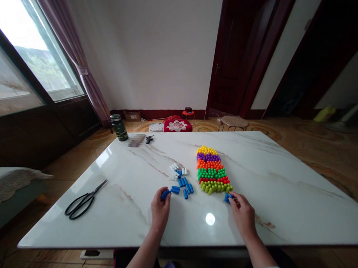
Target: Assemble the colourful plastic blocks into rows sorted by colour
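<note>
My left hand (161, 207) is closed on a small blue cylindrical piece (165, 194), held low at the near side of a loose pile. In that pile lie several more blue pieces (185, 194) and several white pieces (174, 166). To the right, my right hand (243, 211) pinches small blue pieces (227, 197); their exact number is hidden by the fingers. Just beyond it, the colored bead rows (211, 173) lie in bands of yellow, purple, orange, green, red and olive green. The blue pieces in the right hand are close to the olive-green band's near edge.
Long-handled black scissors (83, 202) lie on the left of the white marble-patterned table (127, 230). At the far left corner stand a camouflage bottle (119, 128), a blurred-out item (136, 140) and small black snips (149, 139). Stools (233, 121) stand beyond the far edge.
</note>
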